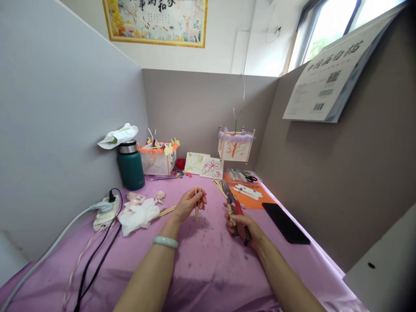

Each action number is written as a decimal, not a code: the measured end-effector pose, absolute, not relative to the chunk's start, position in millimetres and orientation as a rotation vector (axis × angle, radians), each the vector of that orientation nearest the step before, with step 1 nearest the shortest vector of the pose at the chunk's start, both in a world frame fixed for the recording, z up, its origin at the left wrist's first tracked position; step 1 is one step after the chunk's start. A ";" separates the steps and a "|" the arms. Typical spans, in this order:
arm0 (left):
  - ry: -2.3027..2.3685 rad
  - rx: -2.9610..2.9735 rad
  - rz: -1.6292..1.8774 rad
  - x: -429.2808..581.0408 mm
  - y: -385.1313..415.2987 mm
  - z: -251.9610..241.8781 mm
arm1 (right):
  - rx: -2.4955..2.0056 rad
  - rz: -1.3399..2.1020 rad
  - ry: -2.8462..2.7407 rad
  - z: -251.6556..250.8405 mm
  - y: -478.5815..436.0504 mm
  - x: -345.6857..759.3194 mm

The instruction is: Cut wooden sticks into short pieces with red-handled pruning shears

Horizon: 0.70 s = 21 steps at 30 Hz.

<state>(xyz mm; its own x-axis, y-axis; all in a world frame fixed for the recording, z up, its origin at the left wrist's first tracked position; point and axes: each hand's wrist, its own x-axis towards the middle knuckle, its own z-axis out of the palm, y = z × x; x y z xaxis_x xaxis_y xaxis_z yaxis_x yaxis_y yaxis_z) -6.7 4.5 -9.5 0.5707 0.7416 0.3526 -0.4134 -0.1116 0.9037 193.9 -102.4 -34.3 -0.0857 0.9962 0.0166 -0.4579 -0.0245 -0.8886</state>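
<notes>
My left hand (190,204), with a pale green bangle at the wrist, is closed over the middle of the table. Short, thin wooden sticks (196,213) stand upright between its thumb and fingers. To the right, my right hand (245,227) is wrapped round the handles of a pair of shears (239,209) with red and dark grips. The blades point up and away from me, and I cannot tell how far apart they are. A gap separates the shears from the sticks. More wooden sticks (219,188) lie just beyond the blades, and others (167,212) lie left of my left hand.
A purple cloth (208,268) covers the table. Crumpled tissue (139,215), a power strip (106,213) and a green bottle (130,167) stand left. A craft box (159,162) and a hanging lantern (234,147) are behind. White markers (248,191) and a black phone (286,223) lie right.
</notes>
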 end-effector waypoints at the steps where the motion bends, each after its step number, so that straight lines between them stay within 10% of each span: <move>1: 0.308 1.361 1.004 -6.9 4.9 -9.9 | -0.807 1.463 -0.905 -34.4 -102.5 193.8; 21: 0.311 1.286 1.029 -0.7 1.8 -9.2 | -0.922 1.320 -1.118 -32.3 -105.0 193.7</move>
